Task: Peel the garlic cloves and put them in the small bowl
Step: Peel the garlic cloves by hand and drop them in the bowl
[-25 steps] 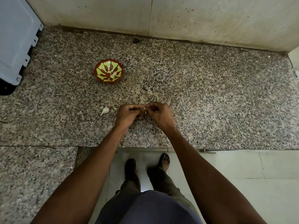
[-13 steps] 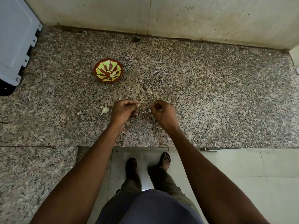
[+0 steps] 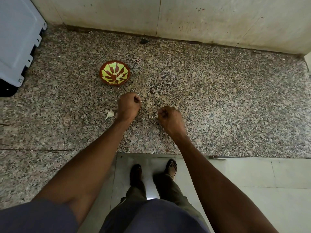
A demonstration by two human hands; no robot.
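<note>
A small red bowl with a yellow-green pattern stands on the speckled granite counter and holds a few pale peeled cloves. My left hand is closed just below and right of the bowl, with a white garlic clove peeking out at its fingertips. My right hand is closed a hand's width to the right, with pale bits of garlic skin at its fingers. One unpeeled clove lies on the counter beside my left wrist.
A grey-blue plastic box stands at the far left. A stained tiled wall backs the counter. Loose skin flakes lie between my hands. The counter's front edge runs above the floor tiles and my feet.
My hands were pinched together on one clove and have pulled apart. The left hand moved up and left toward the bowl; the right hand stayed low with the skin.
</note>
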